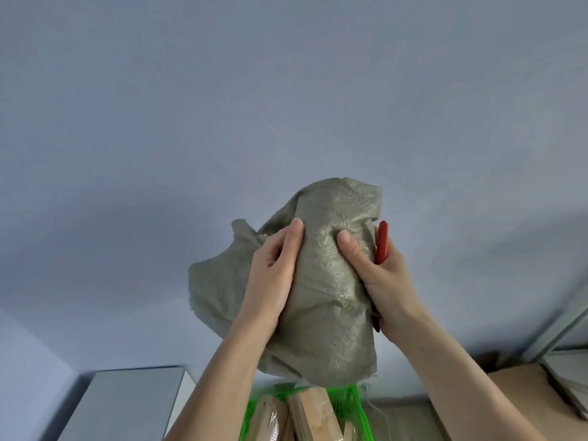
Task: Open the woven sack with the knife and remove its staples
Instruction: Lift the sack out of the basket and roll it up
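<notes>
Both hands hold a crumpled grey-green woven sack (321, 281) up against a pale blue wall (222, 106).

The left hand (270, 275) clutches the sack's 9 o'clock side, thumb laid flat on the weave. The right hand (378, 275) grips the 3 o'clock side, its thumb pressed into the fabric, and also holds a red-handled knife (381, 241) against the sack. At 6 o'clock, below the sack, wrapped wooden blocks (315, 415) lie in a green mesh bag (356, 405).
</notes>
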